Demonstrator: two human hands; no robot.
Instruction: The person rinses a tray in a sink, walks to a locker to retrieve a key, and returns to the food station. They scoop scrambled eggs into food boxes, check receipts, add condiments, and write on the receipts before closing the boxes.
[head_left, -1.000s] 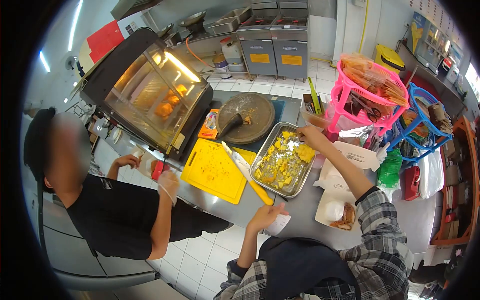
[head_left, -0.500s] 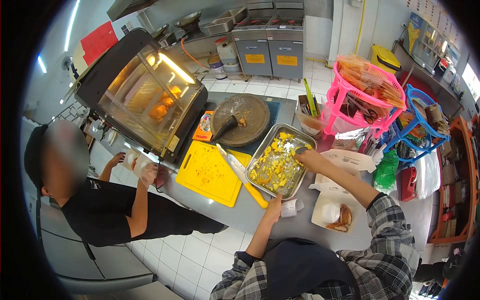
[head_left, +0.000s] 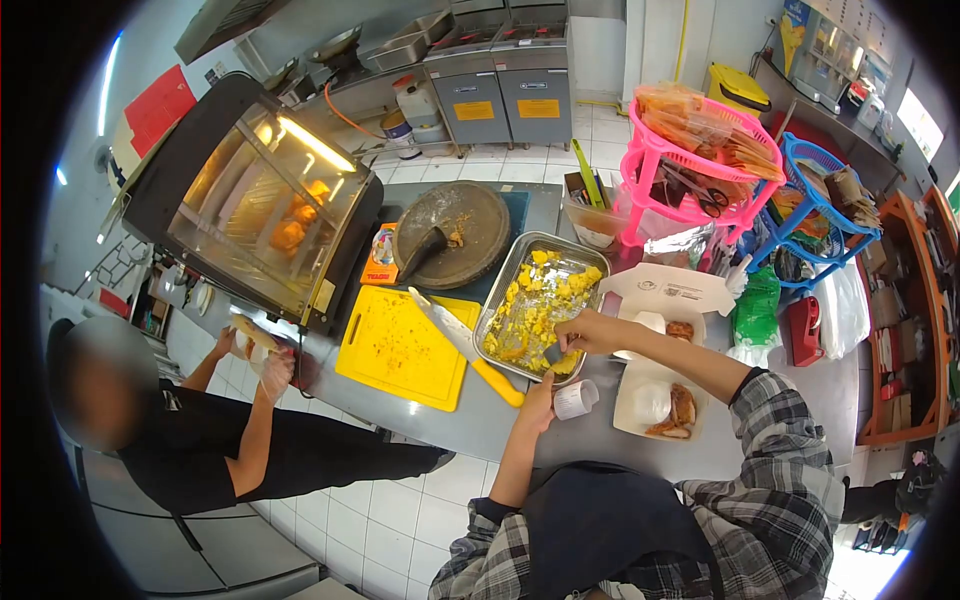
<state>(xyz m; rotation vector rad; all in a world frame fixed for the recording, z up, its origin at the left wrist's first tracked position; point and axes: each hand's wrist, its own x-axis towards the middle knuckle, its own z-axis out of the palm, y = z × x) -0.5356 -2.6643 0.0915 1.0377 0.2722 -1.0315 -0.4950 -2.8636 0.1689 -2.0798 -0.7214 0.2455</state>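
Observation:
A rectangular metal tray (head_left: 540,244) holds yellow crumbly food, thickest at its far side and near corner. My left hand (head_left: 538,405) is closed on the tray's near edge. Beside those fingers is a small white printed cylinder (head_left: 575,399), a cup or a paper roll. My right hand (head_left: 592,332) grips a dark-ended spoon (head_left: 553,352), its tip down among the yellow food at the near right corner. Just right of the tray, an open takeaway box (head_left: 625,412) contains a white wrapped mound (head_left: 650,404) and browned chicken (head_left: 681,412). A second box (head_left: 672,292) lies behind it.
Left of the tray are a knife (head_left: 465,345), a yellow cutting board (head_left: 400,350) and a stone mortar (head_left: 450,235). A lit food warmer (head_left: 250,200) stands farther left, near a co-worker (head_left: 190,430) holding food. Pink (head_left: 690,180) and blue racks (head_left: 820,200) are at right.
My right hand has drawn the spoon from the tray's right side toward its near corner, where yellow food now gathers. The white cylinder appears more upright. The view has shifted.

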